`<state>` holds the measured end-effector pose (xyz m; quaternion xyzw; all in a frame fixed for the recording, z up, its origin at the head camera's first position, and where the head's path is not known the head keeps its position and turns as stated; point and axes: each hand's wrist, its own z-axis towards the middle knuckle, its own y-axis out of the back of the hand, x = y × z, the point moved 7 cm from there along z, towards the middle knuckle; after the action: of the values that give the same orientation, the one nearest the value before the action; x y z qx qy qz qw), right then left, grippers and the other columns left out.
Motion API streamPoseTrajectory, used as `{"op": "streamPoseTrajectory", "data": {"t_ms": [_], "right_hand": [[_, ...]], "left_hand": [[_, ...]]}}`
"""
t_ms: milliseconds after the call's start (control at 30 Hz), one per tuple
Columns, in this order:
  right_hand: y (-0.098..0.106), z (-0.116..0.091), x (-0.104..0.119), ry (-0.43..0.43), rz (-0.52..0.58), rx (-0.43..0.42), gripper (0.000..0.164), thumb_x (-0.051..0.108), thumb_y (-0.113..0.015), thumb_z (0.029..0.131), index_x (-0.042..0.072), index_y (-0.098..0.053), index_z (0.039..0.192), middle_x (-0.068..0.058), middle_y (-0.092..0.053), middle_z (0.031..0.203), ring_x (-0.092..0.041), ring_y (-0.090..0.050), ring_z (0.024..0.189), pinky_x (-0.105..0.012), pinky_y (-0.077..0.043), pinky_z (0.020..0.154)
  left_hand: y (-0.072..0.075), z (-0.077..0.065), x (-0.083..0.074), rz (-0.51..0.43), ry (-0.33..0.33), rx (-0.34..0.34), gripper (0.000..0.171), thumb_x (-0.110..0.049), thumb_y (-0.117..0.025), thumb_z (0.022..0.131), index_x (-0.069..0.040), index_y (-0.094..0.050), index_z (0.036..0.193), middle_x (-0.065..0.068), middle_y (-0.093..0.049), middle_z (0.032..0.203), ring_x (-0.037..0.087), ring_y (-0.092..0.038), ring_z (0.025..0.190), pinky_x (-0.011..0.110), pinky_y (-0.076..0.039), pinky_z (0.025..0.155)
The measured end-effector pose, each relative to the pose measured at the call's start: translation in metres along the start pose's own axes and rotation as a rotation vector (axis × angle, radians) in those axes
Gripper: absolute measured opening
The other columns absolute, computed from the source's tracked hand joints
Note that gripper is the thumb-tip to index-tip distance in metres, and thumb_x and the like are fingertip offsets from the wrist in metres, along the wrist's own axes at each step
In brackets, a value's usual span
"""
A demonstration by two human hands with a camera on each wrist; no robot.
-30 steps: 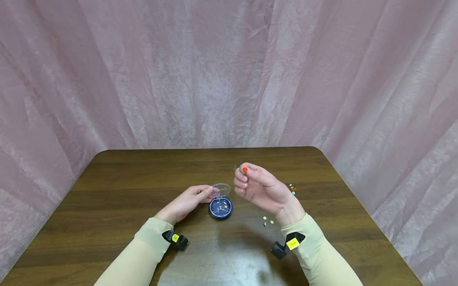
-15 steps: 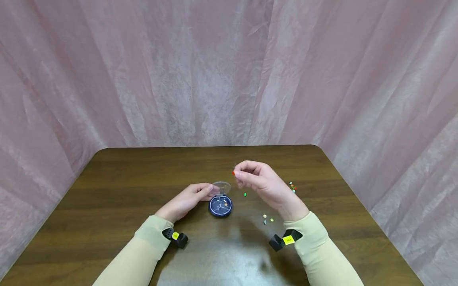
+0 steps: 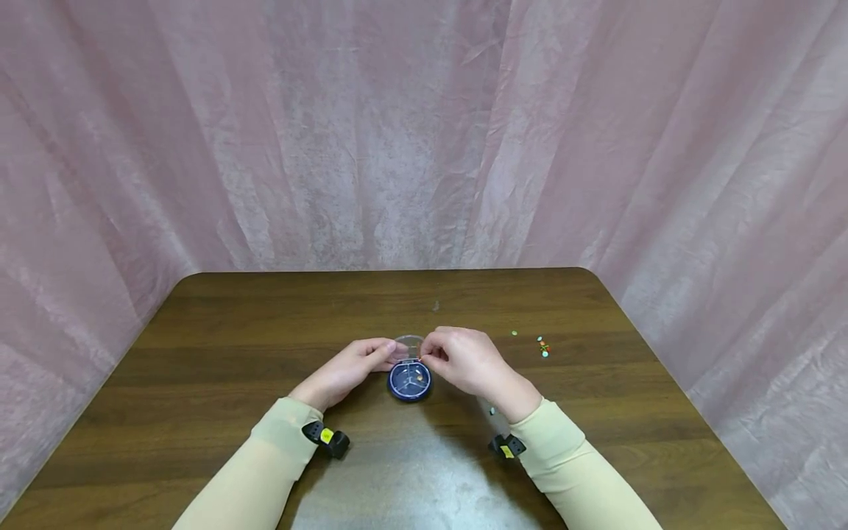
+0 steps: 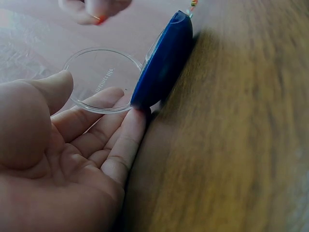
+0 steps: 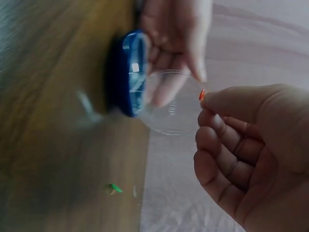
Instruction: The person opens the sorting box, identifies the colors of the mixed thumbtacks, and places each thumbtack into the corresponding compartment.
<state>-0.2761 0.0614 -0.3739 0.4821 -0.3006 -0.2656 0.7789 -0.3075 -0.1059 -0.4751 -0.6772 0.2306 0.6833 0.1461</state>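
Observation:
A round blue pill case [image 3: 408, 400] lies on the table with its clear lid [image 4: 104, 110] raised on the hinge. Its inside is split into three compartments, and an orange piece [image 3: 419, 377] sits in the right-hand one. My left hand [image 3: 361, 361] holds the lid between thumb and fingers, with fingertips against the case's hinge side. Thumb and forefinger of my right hand [image 3: 467, 361] pinch a small orange-red disc [image 5: 202, 94] above the case's right rim, near the lid. The other right fingers are curled in.
Several small coloured pieces [image 3: 544, 347] lie in a cluster right of the right hand, with one light green piece [image 3: 514, 333] apart from them. A pale bluish piece [image 3: 492, 411] lies beside the right wrist. The wooden table [image 3: 199, 353] ends at a pink curtain [image 3: 397, 147].
My right hand has turned palm-down and moved left and lower to the case with the orange-red disc. The left hand and case have stayed in place.

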Motion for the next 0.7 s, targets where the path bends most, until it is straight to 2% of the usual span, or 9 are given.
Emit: {"op": "streamPoseTrajectory", "data": {"t_ms": [200, 700], "right_hand": [[-0.018, -0.003, 0.004, 0.065, -0.135, 0.02, 0.009, 0.022, -0.07, 0.086, 0.028, -0.068, 0.08, 0.017, -0.054, 0.073, -0.003, -0.052, 0.065, -0.026, -0.045, 0.057], [-0.036, -0.001, 0.01, 0.058, -0.201, 0.002, 0.006, 0.024, -0.076, 0.082, 0.024, -0.071, 0.079, 0.013, -0.062, 0.077, -0.01, -0.061, 0.071, -0.032, -0.051, 0.061]], "left_hand": [[0.0, 0.001, 0.002, -0.003, 0.005, -0.011, 0.051, -0.04, -0.046, 0.106, 0.0, -0.06, 0.135, 0.013, -0.061, 0.135, 0.024, -0.056, 0.127, 0.035, -0.045, 0.103], [0.001, 0.002, 0.001, -0.023, -0.004, -0.006, 0.049, -0.035, -0.045, 0.107, 0.002, -0.059, 0.135, 0.016, -0.06, 0.135, 0.027, -0.054, 0.129, 0.037, -0.045, 0.104]]}}
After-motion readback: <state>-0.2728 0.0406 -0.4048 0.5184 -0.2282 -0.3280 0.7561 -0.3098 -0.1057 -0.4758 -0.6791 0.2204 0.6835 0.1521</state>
